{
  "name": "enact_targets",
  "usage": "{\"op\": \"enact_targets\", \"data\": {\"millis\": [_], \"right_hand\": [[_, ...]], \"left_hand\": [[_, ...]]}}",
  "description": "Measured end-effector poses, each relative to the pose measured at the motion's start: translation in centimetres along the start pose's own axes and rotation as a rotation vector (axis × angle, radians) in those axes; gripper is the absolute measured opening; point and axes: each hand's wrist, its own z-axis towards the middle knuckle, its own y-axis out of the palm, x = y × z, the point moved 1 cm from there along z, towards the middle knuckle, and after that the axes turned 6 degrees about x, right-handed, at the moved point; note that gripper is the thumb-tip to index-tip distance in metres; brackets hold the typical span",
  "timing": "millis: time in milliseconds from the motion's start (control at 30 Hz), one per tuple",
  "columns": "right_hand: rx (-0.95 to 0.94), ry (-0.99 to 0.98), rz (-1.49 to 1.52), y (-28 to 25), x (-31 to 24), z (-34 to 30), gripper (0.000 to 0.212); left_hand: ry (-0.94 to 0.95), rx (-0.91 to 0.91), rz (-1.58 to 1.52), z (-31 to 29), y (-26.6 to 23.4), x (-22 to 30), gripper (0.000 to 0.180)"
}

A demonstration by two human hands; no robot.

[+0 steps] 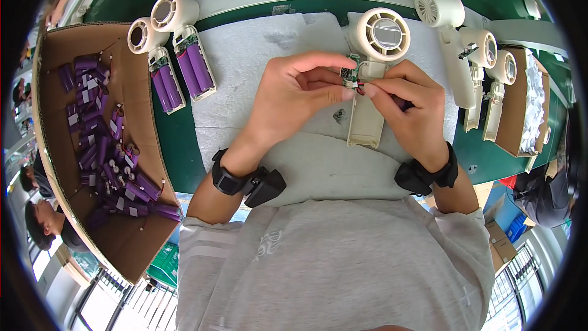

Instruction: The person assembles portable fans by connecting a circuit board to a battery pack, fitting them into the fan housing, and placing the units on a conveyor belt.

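Observation:
My left hand (294,92) pinches a small green circuit board (349,72) between thumb and fingers. Close beside it, my right hand (407,98) is closed on a small plug with red and dark wires (359,87) at the board's lower edge. Something dark purple shows under the curled right fingers, mostly hidden. Below both hands lies an opened cream handheld fan (366,124), its hollow handle toward me and its round head (383,34) away from me. Whether the plug is seated in the board, I cannot tell.
White foam sheets (245,79) cover the green bench. At left stand two fans with purple battery packs (195,67) and a carton (58,165) of more packs. At right are several cream fans (456,64) and a carton (511,119) of white pieces. People sit beyond.

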Motion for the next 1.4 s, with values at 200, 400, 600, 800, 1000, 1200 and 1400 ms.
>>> {"op": "enact_targets", "data": {"millis": [200, 400, 600, 800, 1000, 1200, 1400], "right_hand": [[-0.025, -0.028, -0.019, -0.1, -0.2, 0.0, 0.006], [-0.106, -0.199, -0.06, -0.3, 0.4, 0.0, 0.015], [0.051, -0.096, -0.074, 0.0, -0.4, 0.0, 0.033], [0.052, -0.171, -0.186, -0.1, -0.6, 0.0, 0.04], [0.085, -0.191, -0.214, 0.1, -0.3, 0.0, 0.042], [0.082, -0.15, -0.194, 0.1, -0.2, -0.1, 0.042], [0.101, -0.144, -0.196, 0.1, -0.4, 0.0, 0.037]], "left_hand": [[0.018, 0.041, -0.007, -0.1, 0.4, 0.1, 0.032], [0.204, -0.005, 0.186, 0.2, 0.6, -0.1, 0.037], [0.348, 0.132, 0.341, 0.1, 1.7, -0.7, 0.037], [0.433, 0.155, 0.348, 0.3, 1.5, -0.7, 0.032], [0.518, 0.199, 0.443, 0.4, 1.5, -1.1, 0.025], [0.59, 0.184, 0.587, 0.3, 1.6, -0.5, 0.023], [0.6, 0.171, 0.588, 0.5, 1.5, -0.5, 0.023]]}}
